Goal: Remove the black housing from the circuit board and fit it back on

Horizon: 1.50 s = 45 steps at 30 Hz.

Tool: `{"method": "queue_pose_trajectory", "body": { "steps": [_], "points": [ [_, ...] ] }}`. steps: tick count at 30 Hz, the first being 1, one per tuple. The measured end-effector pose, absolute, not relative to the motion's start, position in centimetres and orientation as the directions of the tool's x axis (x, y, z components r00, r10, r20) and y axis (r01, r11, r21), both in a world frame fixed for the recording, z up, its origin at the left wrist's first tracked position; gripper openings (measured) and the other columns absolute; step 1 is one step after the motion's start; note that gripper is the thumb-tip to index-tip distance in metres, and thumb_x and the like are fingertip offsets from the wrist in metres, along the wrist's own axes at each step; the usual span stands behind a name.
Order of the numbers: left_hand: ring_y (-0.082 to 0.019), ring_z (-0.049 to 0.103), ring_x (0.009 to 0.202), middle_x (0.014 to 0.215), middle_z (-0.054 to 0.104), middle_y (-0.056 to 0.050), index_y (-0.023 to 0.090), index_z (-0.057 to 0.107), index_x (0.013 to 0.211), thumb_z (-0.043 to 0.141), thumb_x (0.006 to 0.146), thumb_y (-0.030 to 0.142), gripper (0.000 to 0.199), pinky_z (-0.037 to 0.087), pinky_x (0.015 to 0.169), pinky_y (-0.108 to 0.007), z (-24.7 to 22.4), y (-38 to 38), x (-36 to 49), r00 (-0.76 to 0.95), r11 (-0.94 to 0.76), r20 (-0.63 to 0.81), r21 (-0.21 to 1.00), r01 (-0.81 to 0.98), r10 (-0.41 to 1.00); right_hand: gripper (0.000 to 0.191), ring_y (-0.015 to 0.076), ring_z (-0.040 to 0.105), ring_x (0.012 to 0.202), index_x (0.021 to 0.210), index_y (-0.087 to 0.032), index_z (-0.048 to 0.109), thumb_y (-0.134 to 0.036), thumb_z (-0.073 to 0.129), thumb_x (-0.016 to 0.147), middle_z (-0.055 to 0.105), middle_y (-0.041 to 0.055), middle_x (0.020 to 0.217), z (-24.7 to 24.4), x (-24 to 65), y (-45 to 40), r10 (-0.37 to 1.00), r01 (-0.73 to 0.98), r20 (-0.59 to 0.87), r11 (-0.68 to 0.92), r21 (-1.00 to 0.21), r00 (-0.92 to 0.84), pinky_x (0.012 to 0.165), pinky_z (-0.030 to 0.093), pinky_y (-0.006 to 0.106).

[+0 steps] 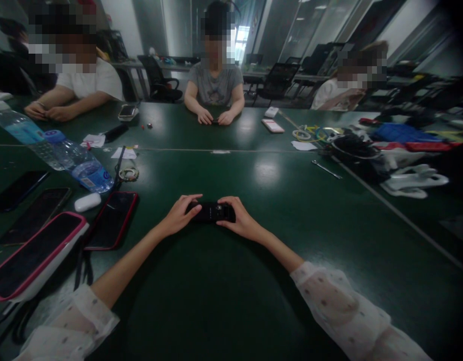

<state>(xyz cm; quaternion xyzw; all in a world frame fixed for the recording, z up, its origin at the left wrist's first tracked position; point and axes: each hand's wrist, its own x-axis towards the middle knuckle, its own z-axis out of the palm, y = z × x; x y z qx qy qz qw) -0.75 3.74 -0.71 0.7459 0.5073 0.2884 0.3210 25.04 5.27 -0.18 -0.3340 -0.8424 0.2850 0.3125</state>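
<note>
Between both my hands is a small black handheld device (211,212), with pale markings on its upper face. Its exact kind is too dim to tell. My left hand (181,214) grips the left end, thumb on top and index finger along the far edge. At the right end, my right hand (239,218) wraps its fingers and thumb around the device's far and near sides. The device is held low over the dark green table (216,291) or rests on it; I cannot tell which.
Left of my arms lie a red-edged phone (113,220), a pink-rimmed phone (36,255), a white earbud case (87,202) and two water bottles (79,163). A wrench (326,169) and tangled cables (310,133) are at right. Several people sit beyond, one person (215,82) directly opposite.
</note>
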Motion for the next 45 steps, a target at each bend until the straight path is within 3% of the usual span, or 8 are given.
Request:
{"method": "queue_pose_trajectory", "body": {
  "steps": [4, 14, 34, 40, 45],
  "points": [
    [-0.025, 0.051, 0.111, 0.120, 0.050, -0.009, 0.029, 0.044, 0.136, 0.039, 0.095, 0.053, 0.048, 0.043, 0.095, -0.046, -0.42, 3.63, -0.71, 0.329, -0.275, 0.094, 0.778, 0.565, 0.940, 0.058, 0.0260, 0.048, 0.119, 0.127, -0.028, 0.043, -0.042, 0.070, 0.078, 0.049, 0.0080, 0.127, 0.14, 25.16, 5.32, 0.772, 0.374, 0.258, 0.535, -0.758, -0.581, 0.101, 0.042, 0.049],
    [-0.026, 0.050, 0.111, 0.121, 0.051, -0.008, 0.032, 0.044, 0.136, 0.041, 0.094, 0.054, 0.047, 0.042, 0.095, -0.046, 0.04, 3.54, -0.56, 0.337, -0.264, 0.071, 0.778, 0.571, 0.939, 0.054, 0.0235, 0.054, 0.111, 0.123, -0.029, 0.050, -0.041, 0.072, 0.075, 0.054, 0.0048, 0.120, 0.19, 25.74, 6.11, 0.797, 0.298, 0.117, 0.353, -0.887, -0.593, 0.097, 0.046, 0.047],
    [-0.027, 0.050, 0.112, 0.123, 0.052, -0.007, 0.033, 0.045, 0.133, 0.044, 0.093, 0.053, 0.046, 0.042, 0.094, -0.048, -0.27, 3.73, -0.77, 0.349, -0.261, 0.061, 0.784, 0.563, 0.935, 0.051, 0.0247, 0.055, 0.113, 0.122, -0.027, 0.049, -0.038, 0.070, 0.078, 0.054, 0.0063, 0.121, 0.32, 25.70, 6.14, 0.797, 0.308, 0.111, 0.353, -0.884, -0.594, 0.095, 0.048, 0.049],
    [-0.027, 0.050, 0.111, 0.121, 0.052, -0.009, 0.029, 0.041, 0.137, 0.050, 0.090, 0.054, 0.054, 0.042, 0.094, -0.047, -0.19, 3.71, -0.68, 0.359, -0.304, 0.103, 0.767, 0.566, 0.928, 0.051, 0.0247, 0.055, 0.112, 0.123, -0.027, 0.050, -0.038, 0.071, 0.077, 0.054, 0.0064, 0.122, 0.27, 25.61, 6.19, 0.797, 0.310, 0.130, 0.372, -0.875, -0.590, 0.096, 0.047, 0.049],
    [-0.028, 0.049, 0.110, 0.120, 0.050, -0.009, 0.030, 0.035, 0.141, 0.069, 0.076, 0.052, 0.076, 0.042, 0.094, -0.048, 0.13, 3.62, -0.39, 0.401, -0.385, 0.166, 0.734, 0.559, 0.901, 0.051, 0.0235, 0.055, 0.112, 0.124, -0.026, 0.049, -0.038, 0.070, 0.078, 0.054, 0.0068, 0.122, 0.20, 25.56, 6.16, 0.802, 0.309, 0.128, 0.365, -0.878, -0.584, 0.098, 0.045, 0.048]
  ]
}}
